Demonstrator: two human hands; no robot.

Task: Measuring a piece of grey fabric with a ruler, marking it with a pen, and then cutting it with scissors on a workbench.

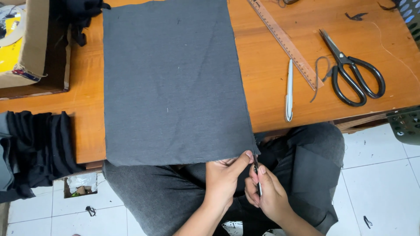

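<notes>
big dark grey fabric rectangle (175, 83) laid flat on the table, near edge hanging over, near-right corner pinched up, tiny dark snipping tool (257, 175) upright right at that corner

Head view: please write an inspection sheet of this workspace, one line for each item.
Surface: wooden table, orange-brown.
Job's things: grey fabric panel lies flat; left hand pinches its near right corner; right hand holds a small dark tool at that corner.
Clutter: black scissors, wooden ruler, white pen, cardboard box, dark folded cloth.
Cables: nothing seen.
Surroundings: white tiled floor.
</notes>
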